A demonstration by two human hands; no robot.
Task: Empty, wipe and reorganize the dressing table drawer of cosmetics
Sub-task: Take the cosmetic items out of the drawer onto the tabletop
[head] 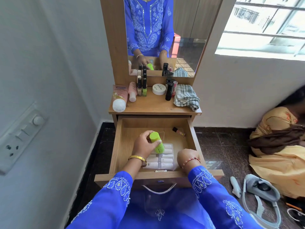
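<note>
The wooden drawer (pixel 118 146) of the dressing table stands pulled out below me. My left hand (pixel 143 146) grips a lime-green bottle (pixel 156 142) above the drawer's middle. Under it lies a clear plastic case of white tubes (pixel 163 160). A slim lip gloss with a black cap (pixel 179 131) rests in the far right corner. My right hand (pixel 187 157) reaches down inside the drawer at the front right, its fingers hidden behind the wrist. On the tabletop (pixel 155 106) stand pink tubes (pixel 119 98), nail polish bottles (pixel 142 87), a white jar (pixel 159 89), black sticks (pixel 170 90) and a folded checked cloth (pixel 186 97).
A mirror (pixel 189 47) rises behind the tabletop. A wall with a switch panel (pixel 21 134) is on the left. On the dark floor at the right a person in yellow clothing (pixel 279 151) sits, with a grey headset and strap (pixel 262 189) nearby. The drawer handle (pixel 159 189) faces me.
</note>
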